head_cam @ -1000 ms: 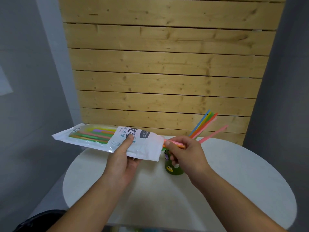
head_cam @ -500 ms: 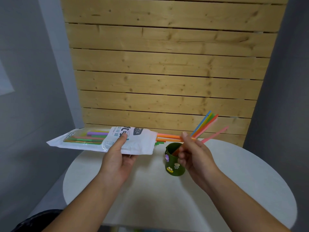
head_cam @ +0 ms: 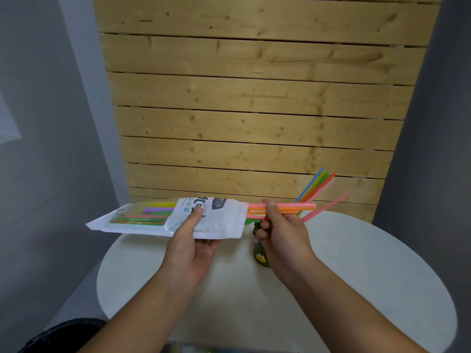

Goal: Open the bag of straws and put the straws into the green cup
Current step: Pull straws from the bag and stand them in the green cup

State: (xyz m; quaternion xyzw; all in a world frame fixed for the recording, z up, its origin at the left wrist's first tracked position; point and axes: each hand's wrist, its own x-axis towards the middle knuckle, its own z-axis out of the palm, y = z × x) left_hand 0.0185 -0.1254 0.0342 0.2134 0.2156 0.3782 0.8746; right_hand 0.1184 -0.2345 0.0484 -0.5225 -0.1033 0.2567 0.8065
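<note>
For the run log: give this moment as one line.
left hand: holds bag | right hand: pinches orange straws sticking out of bag | green cup: other straws stand in it

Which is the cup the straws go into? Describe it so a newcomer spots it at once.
On the round white table, look just under the right hand, which hides most of it. The green cup is small, dark green, and alone bears a yellow cartoon sticker.

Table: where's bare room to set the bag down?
Table is bare right of the green cup out to the right rim, and along the near rim. Also bare left, below the held bag. Crowded only at the cup: right hand in front, straws leaning out.
</note>
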